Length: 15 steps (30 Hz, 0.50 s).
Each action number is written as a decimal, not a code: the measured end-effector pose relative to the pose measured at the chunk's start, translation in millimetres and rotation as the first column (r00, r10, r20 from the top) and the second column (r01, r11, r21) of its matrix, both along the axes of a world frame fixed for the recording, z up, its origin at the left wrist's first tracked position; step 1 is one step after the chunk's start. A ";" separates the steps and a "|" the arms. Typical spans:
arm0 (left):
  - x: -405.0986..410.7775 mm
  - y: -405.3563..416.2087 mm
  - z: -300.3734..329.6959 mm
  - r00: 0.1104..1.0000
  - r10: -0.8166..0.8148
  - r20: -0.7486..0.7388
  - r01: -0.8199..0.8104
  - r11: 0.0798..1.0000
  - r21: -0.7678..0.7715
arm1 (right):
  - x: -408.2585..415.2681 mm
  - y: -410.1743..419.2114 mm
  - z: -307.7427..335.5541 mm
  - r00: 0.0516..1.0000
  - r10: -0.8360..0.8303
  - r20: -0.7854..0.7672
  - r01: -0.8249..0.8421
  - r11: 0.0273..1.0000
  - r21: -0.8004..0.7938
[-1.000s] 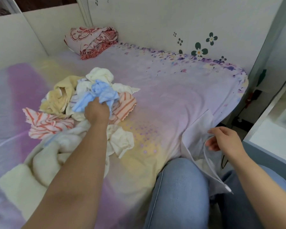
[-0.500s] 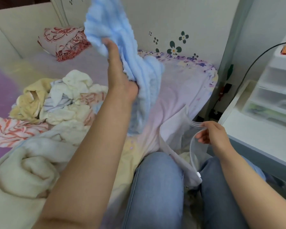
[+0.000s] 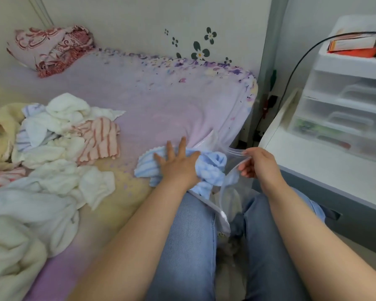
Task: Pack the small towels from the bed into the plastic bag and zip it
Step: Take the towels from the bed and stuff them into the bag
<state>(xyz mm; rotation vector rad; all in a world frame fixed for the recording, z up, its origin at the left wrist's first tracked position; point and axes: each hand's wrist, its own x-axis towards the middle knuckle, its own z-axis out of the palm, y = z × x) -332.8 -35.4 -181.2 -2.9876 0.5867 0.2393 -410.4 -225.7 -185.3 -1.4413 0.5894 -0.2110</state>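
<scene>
A light blue towel (image 3: pixel 211 168) lies bunched at the bed's edge, at the mouth of a clear plastic zip bag (image 3: pixel 232 192) that hangs between my knees. My left hand (image 3: pixel 178 164) presses down on the blue towel with fingers spread and straight. My right hand (image 3: pixel 258 164) pinches the bag's upper zip rim and holds the mouth wide. A heap of small towels (image 3: pixel 67 135), white, yellow, blue-striped and red-striped, sits on the bed to the left.
A larger cream blanket (image 3: pixel 20 224) is piled at the near left. A patterned red pillow (image 3: pixel 50 48) lies at the far corner. A white desk (image 3: pixel 326 166) with clear plastic drawers (image 3: pixel 347 114) and a black cable stands to the right.
My left hand picked the blue towel off the heap, lifted it high, then brought it down to the bag's mouth. My right hand kept hold of the bag rim.
</scene>
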 end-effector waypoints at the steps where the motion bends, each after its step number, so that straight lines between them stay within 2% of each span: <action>1: -1.2 4.2 7.3 1.000 0.007 0.001 -0.007 1.000 0.020 | 0.3 -0.1 -0.2 1.000 0.000 0.000 0.000 1.000 -0.005; 5: -11.3 9.8 31.4 0.998 -0.031 0.046 0.028 0.998 0.056 | 1.8 1.4 -1.2 1.000 0.009 0.000 -0.009 0.999 -0.034; 7: -16.7 -0.8 45.7 0.989 -0.068 0.130 0.060 0.996 0.064 | 2.9 3.0 -2.1 1.000 0.022 0.003 -0.022 0.998 -0.056; 10: -21.6 -23.7 74.7 0.976 -0.087 0.201 0.088 0.996 0.006 | 3.3 5.3 -4.3 0.999 0.043 0.011 -0.042 0.997 -0.063; 13: -10.6 -42.8 79.6 0.996 -0.061 0.068 0.069 0.990 -0.124 | 3.1 3.3 -4.8 1.000 0.027 0.016 -0.027 1.000 -0.013; 15: -3.9 -51.5 61.3 0.989 -0.079 -0.121 0.046 0.966 -0.255 | 3.1 0.9 -4.6 1.000 0.009 0.006 -0.009 1.000 0.007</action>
